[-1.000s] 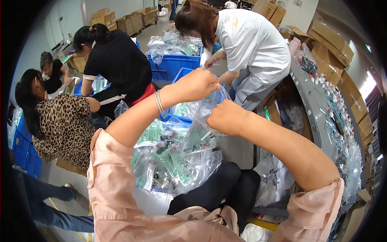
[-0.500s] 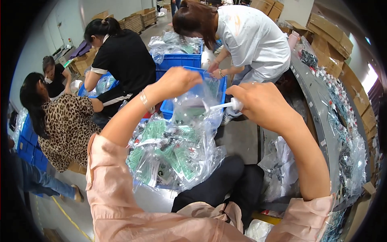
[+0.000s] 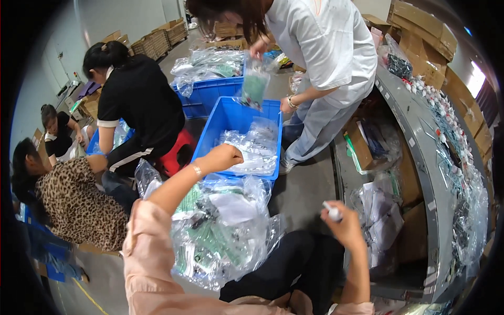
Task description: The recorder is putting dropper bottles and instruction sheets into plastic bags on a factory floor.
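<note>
My left hand [image 3: 223, 158] is closed over the near side of a blue bin [image 3: 212, 126]; whatever its fingers may pinch is hidden. Inside the bin lie clear plastic bags [image 3: 249, 149] with pale sheets in them. Between that bin and my knees is a heap of clear bags [image 3: 218, 247] with green and white contents. My right hand [image 3: 346, 228], off to the right of my dark-trousered legs, grips a white, round-bodied piece [image 3: 334, 213] with a narrow tip between thumb and fingers.
A grey bench [image 3: 428, 157] curves along the right, strewn with teal strands and small white and red pieces. Beyond the bin, a person in a white shirt [image 3: 325, 47] holds a filled bag. Other people sit at left, beside a red stool [image 3: 178, 149]. Another blue bin [image 3: 202, 97] stands behind.
The clear bag stretched between my raised hands no longer shows there. My left hand has shifted down toward the bin; my right has dropped nearer me. The white-shirted person has lifted a bag.
</note>
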`<state>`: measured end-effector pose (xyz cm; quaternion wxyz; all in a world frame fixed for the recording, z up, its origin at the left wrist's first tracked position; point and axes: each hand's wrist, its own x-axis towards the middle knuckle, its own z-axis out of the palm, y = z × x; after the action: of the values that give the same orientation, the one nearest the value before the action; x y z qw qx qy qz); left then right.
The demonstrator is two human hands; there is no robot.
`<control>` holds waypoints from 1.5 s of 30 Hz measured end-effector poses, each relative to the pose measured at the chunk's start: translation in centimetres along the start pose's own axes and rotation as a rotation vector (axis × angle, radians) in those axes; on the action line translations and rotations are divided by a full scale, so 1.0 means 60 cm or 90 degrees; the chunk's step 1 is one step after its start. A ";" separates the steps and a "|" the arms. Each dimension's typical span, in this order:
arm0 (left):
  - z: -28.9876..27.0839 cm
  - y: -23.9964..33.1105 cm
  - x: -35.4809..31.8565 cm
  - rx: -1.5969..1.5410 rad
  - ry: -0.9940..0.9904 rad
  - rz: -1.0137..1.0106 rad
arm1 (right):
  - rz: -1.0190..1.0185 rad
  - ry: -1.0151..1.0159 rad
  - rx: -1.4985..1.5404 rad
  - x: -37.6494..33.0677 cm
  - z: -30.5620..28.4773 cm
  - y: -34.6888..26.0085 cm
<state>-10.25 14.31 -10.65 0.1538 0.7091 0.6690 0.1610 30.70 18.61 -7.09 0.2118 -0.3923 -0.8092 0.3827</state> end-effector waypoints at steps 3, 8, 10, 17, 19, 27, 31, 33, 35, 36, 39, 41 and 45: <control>0.147 -0.114 0.097 0.067 0.024 -0.061 | 0.043 -0.026 0.047 -0.023 0.031 0.073; 0.295 -0.183 0.160 0.186 0.006 -0.111 | 0.173 -0.016 0.101 -0.042 0.021 0.143; 0.286 -0.228 0.165 0.170 0.014 -0.194 | 0.163 -0.009 0.131 -0.042 0.020 0.162; 0.156 -0.179 0.179 0.185 0.295 -0.175 | 0.141 -0.005 0.174 -0.051 0.030 0.193; 0.124 -0.159 0.170 0.186 0.300 -0.161 | 0.126 -0.011 0.164 -0.055 0.034 0.183; -0.005 -0.065 0.135 0.146 0.446 -0.055 | 0.010 -0.018 0.124 -0.053 0.022 0.125; -0.092 0.011 0.103 0.128 0.453 -0.013 | -0.071 -0.042 0.069 0.009 0.006 0.019; -0.136 0.047 0.078 0.124 0.403 -0.008 | -0.254 0.002 -0.038 0.054 -0.001 -0.057; -0.150 0.092 0.052 0.112 0.385 -0.006 | -0.338 0.011 -0.141 0.098 -0.015 -0.124; -0.167 0.119 0.045 0.098 0.359 0.008 | -0.404 0.029 -0.190 0.122 -0.019 -0.158; -0.203 0.185 0.017 0.088 0.317 -0.012 | -0.592 0.094 -0.348 0.179 -0.018 -0.242; -0.212 0.220 -0.006 0.039 0.280 -0.009 | -0.784 0.074 -0.619 0.196 -0.004 -0.273; -0.202 0.234 -0.028 0.031 0.311 0.056 | -0.794 -0.015 -0.687 0.182 0.043 -0.289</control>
<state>-2.97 11.84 6.32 -0.0369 0.6812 0.6586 0.3177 14.26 19.21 5.41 0.1593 0.0854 -0.9531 -0.2428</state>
